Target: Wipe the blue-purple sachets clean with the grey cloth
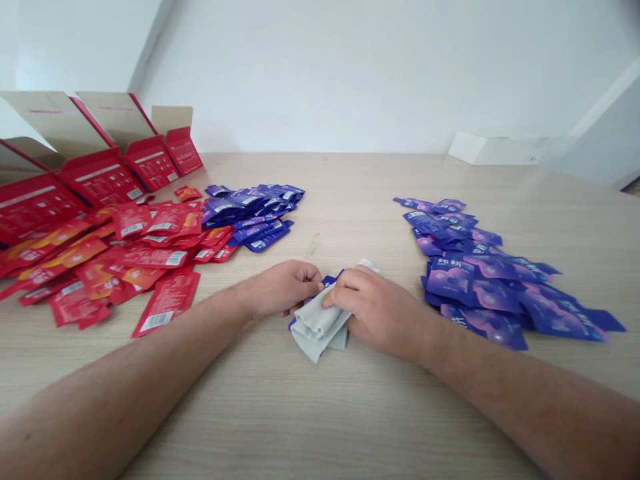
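Above the middle of the table, my right hand [373,303] grips a folded pale grey cloth [320,320] against a purple sachet [329,281]. Only bits of the sachet show, under and beside the cloth. My left hand [287,288] pinches the sachet's left edge with thumb and curled fingers. To the right lies a spread pile of purple sachets [493,267], printed sides up. A second heap of purple sachets [255,203] sits at the back left, with barcodes showing on several.
Red and orange sachets [165,257] cover the left of the table [320,427]. Behind them stands a row of open red cartons [103,177] with raised flaps. A white box [497,149] lies at the back right against the white wall [350,73].
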Demonstrator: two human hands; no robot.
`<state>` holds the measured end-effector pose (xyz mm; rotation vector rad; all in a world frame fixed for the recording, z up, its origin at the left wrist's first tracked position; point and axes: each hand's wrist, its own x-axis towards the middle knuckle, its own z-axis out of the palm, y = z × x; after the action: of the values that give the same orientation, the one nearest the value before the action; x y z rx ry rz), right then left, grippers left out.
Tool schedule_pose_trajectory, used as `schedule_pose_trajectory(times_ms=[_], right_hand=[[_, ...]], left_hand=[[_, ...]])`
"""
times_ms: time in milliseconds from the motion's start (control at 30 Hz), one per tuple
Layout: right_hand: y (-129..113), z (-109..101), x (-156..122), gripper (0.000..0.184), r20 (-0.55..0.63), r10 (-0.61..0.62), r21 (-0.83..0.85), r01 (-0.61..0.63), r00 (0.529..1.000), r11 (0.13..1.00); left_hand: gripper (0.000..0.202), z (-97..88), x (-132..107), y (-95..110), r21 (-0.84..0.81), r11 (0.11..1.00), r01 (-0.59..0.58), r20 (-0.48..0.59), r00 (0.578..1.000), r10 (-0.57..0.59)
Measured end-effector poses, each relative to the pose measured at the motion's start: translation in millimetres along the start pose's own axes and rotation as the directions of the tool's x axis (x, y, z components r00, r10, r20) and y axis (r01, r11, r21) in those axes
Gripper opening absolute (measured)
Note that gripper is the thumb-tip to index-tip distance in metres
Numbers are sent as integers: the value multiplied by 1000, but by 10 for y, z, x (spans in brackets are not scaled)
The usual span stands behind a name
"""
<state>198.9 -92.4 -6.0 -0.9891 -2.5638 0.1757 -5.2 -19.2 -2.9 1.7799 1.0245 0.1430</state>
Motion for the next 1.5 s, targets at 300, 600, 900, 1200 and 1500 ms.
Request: schedule_pose_trajectory(times_ms=[300,600,900,1200,1500], right_hand=[[-21,7,-14,26,7,-51,12,50,999,999],[-34,7,-10,25,18,-85,13,85,996,996],[-50,6,-10,22,34,-109,3,109,993,994],[-43,-6,-11,23,50,-110,-6,111,993,994],[-37,5,-9,22,26,-79,-1,79,997,997]], left_hand=[[29,-11,-2,-2,-9,1000,3,9,1000,-3],[30,-1,1,-17,3,1000,5,-9,1000,-5],[27,-14,-8,-1,15,1000,2,6,1000,-2],[29,-8,-4,-8,-2,1000,-5,8,1000,5],[27,-12,5,-23,6,1000,-11,10,1000,11]])
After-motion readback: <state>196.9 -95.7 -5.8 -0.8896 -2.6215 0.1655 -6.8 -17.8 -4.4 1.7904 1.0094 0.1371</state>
